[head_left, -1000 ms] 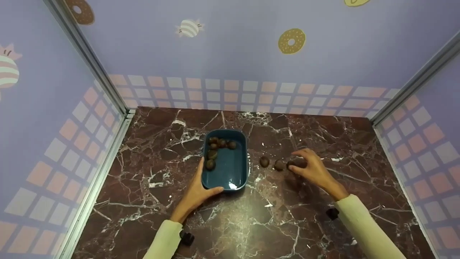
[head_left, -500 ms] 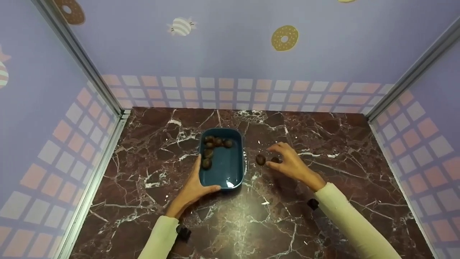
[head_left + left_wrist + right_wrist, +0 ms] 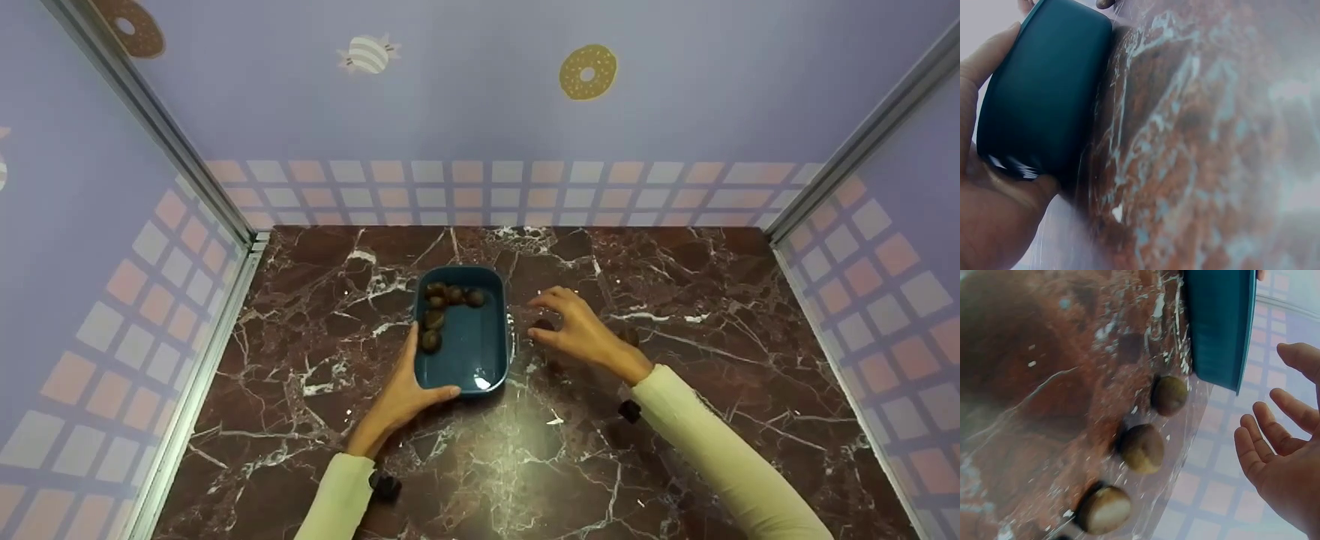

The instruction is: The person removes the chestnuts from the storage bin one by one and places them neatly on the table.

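Note:
A teal tray (image 3: 474,358) lies on the marble table (image 3: 525,465) with several brown nuts (image 3: 450,294) along its far and left inner sides. My left hand (image 3: 406,390) grips the tray's near left corner, thumb along the near edge; the left wrist view shows the tray (image 3: 1044,95) cupped by that hand (image 3: 988,214). My right hand (image 3: 577,334) hovers just right of the tray, fingers spread and holding nothing. In the right wrist view three nuts lie in a row on the table, the first nut (image 3: 1169,395) closest to the tray (image 3: 1219,320), beneath the relaxed right hand (image 3: 1283,455).
Lilac walls with a checked band close in the table on the left, back and right. A metal rail (image 3: 225,315) runs along the left edge. Bare marble spreads in front of the tray and to the right.
My right hand has slid left along the row of loose nuts, from the rightmost one to beside the tray. The left hand has kept its hold on the tray.

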Demonstrator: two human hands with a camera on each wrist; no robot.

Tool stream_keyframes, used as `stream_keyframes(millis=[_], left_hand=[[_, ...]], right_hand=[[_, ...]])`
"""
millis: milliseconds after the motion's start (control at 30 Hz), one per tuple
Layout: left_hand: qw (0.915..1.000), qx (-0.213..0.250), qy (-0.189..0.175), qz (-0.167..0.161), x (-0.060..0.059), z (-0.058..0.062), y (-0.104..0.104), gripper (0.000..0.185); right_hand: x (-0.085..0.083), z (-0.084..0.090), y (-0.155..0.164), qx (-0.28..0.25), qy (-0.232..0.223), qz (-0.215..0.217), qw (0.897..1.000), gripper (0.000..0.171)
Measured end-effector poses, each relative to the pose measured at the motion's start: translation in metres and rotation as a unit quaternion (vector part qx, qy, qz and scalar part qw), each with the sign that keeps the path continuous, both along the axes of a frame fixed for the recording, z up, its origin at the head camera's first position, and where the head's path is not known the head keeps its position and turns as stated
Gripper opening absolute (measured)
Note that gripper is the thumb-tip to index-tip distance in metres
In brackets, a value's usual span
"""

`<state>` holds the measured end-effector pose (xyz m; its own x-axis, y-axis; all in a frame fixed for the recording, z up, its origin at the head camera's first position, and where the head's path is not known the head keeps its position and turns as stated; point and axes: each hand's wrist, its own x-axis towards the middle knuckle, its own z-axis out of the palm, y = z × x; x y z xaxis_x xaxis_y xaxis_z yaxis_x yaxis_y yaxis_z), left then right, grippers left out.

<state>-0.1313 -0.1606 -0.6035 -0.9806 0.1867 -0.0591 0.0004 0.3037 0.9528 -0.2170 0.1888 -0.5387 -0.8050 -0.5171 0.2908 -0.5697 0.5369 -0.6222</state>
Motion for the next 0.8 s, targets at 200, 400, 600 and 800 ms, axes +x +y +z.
stream_keyframes(millis=[200,400,600,800], left_hand=[[1.0,0.004,0.001,0.001,0.0,-0.001,0.0,0.144],[1.0,0.005,-0.002,-0.002,0.0,-0.002,0.0,0.142],[1.0,0.007,0.0,-0.006,0.0,-0.003,0.0,0.141],[1.0,0.007,-0.001,-0.006,0.0,-0.002,0.0,0.14]], right_hand=[[-0.004,0.0,-0.017,-0.005,-0.019,0.022,1.0,0.043],[-0.005,0.001,-0.033,0.009,-0.022,0.036,0.999,0.044],[-0.006,0.0,-0.046,0.014,-0.013,0.047,0.999,0.044],[-0.009,-0.002,-0.059,0.024,-0.01,0.063,0.998,0.045]])
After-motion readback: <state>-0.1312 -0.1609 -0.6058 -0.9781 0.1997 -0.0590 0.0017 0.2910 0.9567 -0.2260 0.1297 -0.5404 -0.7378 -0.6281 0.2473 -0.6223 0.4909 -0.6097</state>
